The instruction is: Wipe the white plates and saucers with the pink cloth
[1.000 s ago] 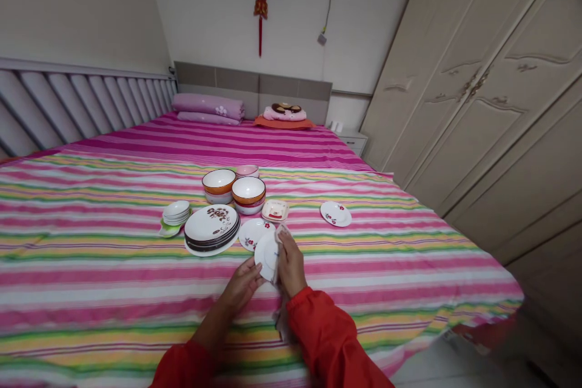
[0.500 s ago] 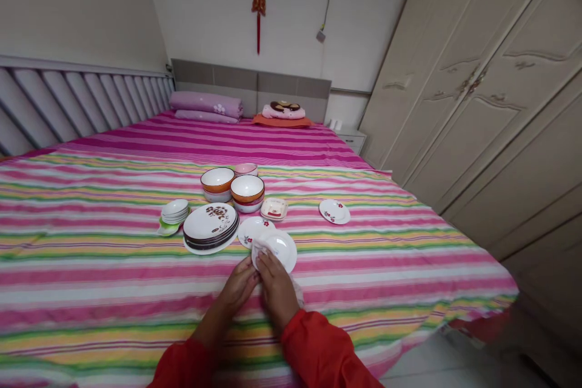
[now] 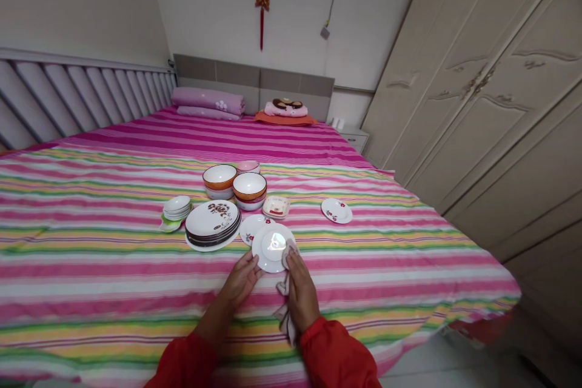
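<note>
A white plate (image 3: pixel 267 259) with a shiny, light-reflecting face is held up between my hands. My left hand (image 3: pixel 244 279) grips its lower left rim. At the right rim, my right hand (image 3: pixel 301 285) is closed on a pale cloth (image 3: pixel 286 318), pressing it against the plate; the cloth's loose end hangs below. Just behind the held plate, partly covered by it, lies a flower-patterned plate (image 3: pixel 249 227). To the left sits a stack of dark-rimmed plates (image 3: pixel 207 218) with a brown flower print.
Stacked bowls (image 3: pixel 220 176) and more bowls (image 3: pixel 250 185) stand behind the plates. Nearby are a square dish (image 3: pixel 276 206), small white dishes (image 3: pixel 177 205) on a green leaf-shaped dish (image 3: pixel 170 225), and a separate flowered plate (image 3: pixel 336 211). All rest on a striped bedsheet (image 3: pixel 386 267).
My right hand and the cloth have moved from the plate's left side to its right rim. The hands are farther apart, and more of the plate's face shows.
</note>
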Motion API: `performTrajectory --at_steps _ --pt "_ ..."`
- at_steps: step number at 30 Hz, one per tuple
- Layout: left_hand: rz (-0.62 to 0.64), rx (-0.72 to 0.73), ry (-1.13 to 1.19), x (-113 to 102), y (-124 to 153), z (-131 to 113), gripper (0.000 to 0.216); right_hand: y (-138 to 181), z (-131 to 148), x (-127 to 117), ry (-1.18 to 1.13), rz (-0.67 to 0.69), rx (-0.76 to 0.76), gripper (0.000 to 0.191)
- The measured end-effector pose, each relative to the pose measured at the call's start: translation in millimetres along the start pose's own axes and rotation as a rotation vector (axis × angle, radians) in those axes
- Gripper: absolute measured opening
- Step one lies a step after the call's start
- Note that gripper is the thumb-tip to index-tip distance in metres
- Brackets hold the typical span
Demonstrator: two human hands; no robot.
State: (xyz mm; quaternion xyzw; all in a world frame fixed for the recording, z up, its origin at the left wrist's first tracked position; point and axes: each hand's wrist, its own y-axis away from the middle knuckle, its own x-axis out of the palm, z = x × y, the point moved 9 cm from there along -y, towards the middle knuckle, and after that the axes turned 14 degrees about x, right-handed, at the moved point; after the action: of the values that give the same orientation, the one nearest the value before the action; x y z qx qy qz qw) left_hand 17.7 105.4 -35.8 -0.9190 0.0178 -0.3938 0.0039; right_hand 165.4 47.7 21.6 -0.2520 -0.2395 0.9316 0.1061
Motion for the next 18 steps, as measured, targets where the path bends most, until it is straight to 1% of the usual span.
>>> performTrajectory --at_steps 4,6,8,10,13,16,18 --pt "0.028 -0.018 -0.034 3.4 1.3 0.1 0.033 -31.9 -18.2 -2.3 -0.123 -0.040 0.113 0.041" --pt "0.047 -0.021 -0.045 5.1 1.6 0.5 0.033 -48.6 -24.2 3.8 -0.129 -0.030 0.153 0.038" --pt "0.053 -0.020 -0.053 5.3 1.7 1.0 0.033 -62.7 -23.8 14.6 -0.102 0.005 0.162 0.038" --pt "0.056 -0.017 -0.056 4.8 1.7 1.5 0.031 -72.7 -16.2 26.4 -0.054 0.041 0.142 0.040" --pt "0.067 -0.022 -0.060 4.9 2.1 2.7 0.031 -78.6 5.7 43.1 0.038 0.095 0.068 0.044" --pt "0.075 -0.017 -0.053 5.1 1.7 3.2 0.030 -72.5 27.4 59.3 0.127 0.188 -0.013 0.046" --pt "0.075 -0.011 -0.040 5.0 1.1 3.6 0.030 -62.8 34.6 66.0 0.173 0.235 -0.036 0.048"
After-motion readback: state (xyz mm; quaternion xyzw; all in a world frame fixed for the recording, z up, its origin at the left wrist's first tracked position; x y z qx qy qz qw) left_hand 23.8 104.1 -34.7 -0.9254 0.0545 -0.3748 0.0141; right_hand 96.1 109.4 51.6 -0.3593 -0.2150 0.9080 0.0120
